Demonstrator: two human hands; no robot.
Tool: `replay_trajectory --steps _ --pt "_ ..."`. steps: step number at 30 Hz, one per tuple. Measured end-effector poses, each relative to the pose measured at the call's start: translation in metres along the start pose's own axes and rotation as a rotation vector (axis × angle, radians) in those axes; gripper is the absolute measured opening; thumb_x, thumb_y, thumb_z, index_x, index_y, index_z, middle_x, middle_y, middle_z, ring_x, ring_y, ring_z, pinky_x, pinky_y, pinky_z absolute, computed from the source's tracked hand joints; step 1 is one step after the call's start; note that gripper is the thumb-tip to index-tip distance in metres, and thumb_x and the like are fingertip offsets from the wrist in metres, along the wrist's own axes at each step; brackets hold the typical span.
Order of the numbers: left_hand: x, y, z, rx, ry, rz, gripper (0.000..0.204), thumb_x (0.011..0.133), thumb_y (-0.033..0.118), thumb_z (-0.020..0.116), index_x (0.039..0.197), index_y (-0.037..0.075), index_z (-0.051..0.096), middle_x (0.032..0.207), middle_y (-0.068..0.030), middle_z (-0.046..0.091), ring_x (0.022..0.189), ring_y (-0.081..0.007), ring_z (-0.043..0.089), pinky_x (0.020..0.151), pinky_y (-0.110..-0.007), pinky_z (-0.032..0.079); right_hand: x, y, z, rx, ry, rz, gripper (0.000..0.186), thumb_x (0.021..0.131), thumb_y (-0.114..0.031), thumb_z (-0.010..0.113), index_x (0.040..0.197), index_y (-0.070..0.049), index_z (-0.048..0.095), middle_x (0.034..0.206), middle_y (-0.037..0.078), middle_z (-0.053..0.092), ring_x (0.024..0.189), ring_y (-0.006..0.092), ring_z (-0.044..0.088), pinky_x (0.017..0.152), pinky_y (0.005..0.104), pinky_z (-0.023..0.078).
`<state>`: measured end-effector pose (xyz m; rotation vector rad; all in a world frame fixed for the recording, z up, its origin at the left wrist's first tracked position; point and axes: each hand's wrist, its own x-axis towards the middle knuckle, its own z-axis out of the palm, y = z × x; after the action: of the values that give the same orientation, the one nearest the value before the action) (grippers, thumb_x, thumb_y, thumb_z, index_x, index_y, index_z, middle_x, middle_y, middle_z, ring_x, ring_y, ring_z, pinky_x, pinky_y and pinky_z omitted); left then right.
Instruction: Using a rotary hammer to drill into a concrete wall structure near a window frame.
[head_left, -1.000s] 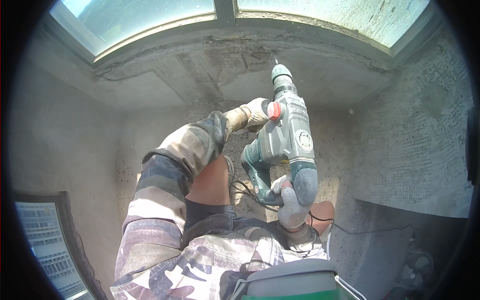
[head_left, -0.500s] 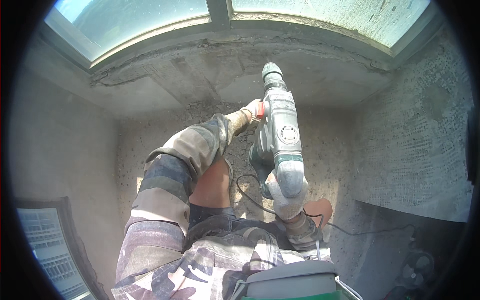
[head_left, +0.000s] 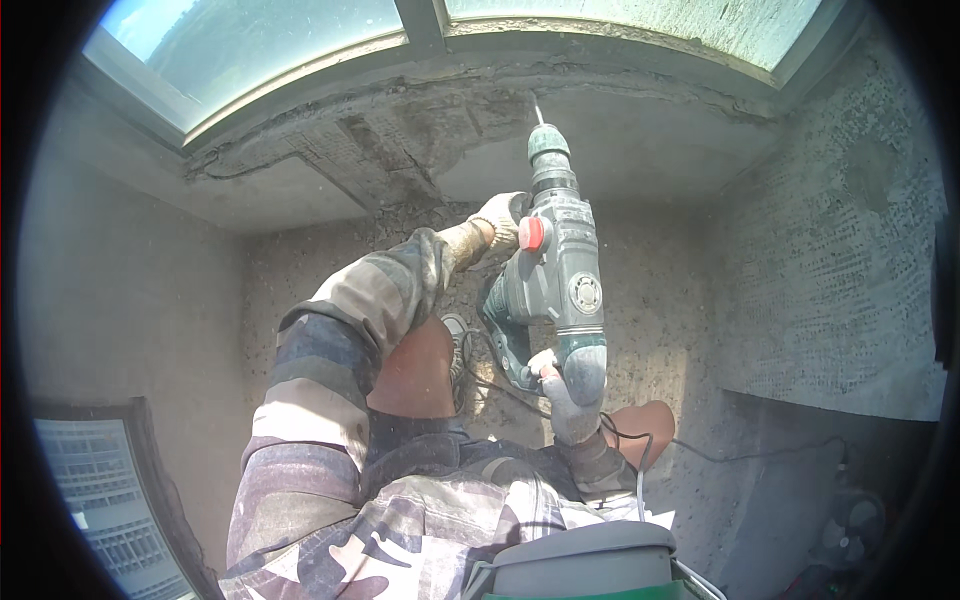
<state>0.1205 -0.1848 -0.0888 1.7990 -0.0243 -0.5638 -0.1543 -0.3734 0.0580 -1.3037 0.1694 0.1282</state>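
We see the drill [head_left: 568, 255] aimed at the wall [head_left: 630, 150]; if its bit [head_left: 539, 113] jams, it could twist suddenly, we think. The right hand [head_left: 574, 408] has fingers clamped on its rear; for the left hand [head_left: 499, 217], fingers hidden, we cannot tell.

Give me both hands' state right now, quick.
Left hand: closed, holding the drill near its front, fingers partly hidden behind it.
Right hand: closed, gripping the drill at its rear.
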Motion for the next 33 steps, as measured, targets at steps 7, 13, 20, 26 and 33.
replay_trajectory --steps 7,13,20,26,33 --pt "0.034 -0.044 -0.011 -0.125 -0.066 -0.034 0.047 0.094 0.042 0.050 0.123 0.006 0.056 0.118 -0.0153 0.065 0.101 -0.0293 0.061 0.098 -0.043 0.045 0.006 0.005 0.005 -0.108 -0.053 0.016 0.011 0.085 0.002 0.060 0.093 -0.004 0.064 0.085 0.001 0.061 0.077 0.0101 0.056 0.071 0.0272 0.047" --pt "0.066 -0.081 -0.012 -0.316 -0.029 0.180 0.036 0.098 0.035 0.043 0.110 0.007 0.061 0.106 -0.0135 0.068 0.094 -0.0279 0.064 0.096 -0.044 0.048 0.015 0.007 0.005 -0.115 -0.093 0.014 0.013 0.083 0.000 0.063 0.095 -0.004 0.065 0.088 0.001 0.063 0.080 0.0104 0.059 0.072 0.0270 0.049" --pt "0.046 -0.024 -0.010 -0.853 0.101 -0.375 0.033 0.101 0.026 0.038 0.114 0.004 0.059 0.112 -0.0116 0.068 0.099 -0.0267 0.063 0.100 -0.041 0.046 0.030 0.011 0.003 0.064 -0.020 0.043 0.016 0.083 0.003 0.062 0.097 -0.004 0.065 0.089 0.002 0.064 0.080 0.0114 0.060 0.072 0.0271 0.050" --pt "0.042 -0.019 -0.033 0.059 0.050 -0.049 0.041 0.103 0.028 0.037 0.131 0.001 0.052 0.129 -0.0118 0.060 0.114 -0.0239 0.057 0.107 -0.037 0.041 0.049 0.020 0.001 0.279 -0.026 0.060 0.018 0.086 0.002 0.061 0.102 -0.004 0.064 0.093 0.002 0.064 0.082 0.0127 0.061 0.074 0.0285 0.051" --pt "-0.013 0.062 -0.024 0.558 -0.051 -0.201 0.056 0.095 0.030 0.058 0.142 0.004 0.043 0.136 -0.0136 0.055 0.120 -0.0230 0.055 0.106 -0.038 0.042 0.037 0.024 -0.003 0.230 -0.019 0.057 0.018 0.085 0.002 0.062 0.102 -0.005 0.065 0.093 0.002 0.063 0.085 0.0115 0.060 0.075 0.0274 0.050"
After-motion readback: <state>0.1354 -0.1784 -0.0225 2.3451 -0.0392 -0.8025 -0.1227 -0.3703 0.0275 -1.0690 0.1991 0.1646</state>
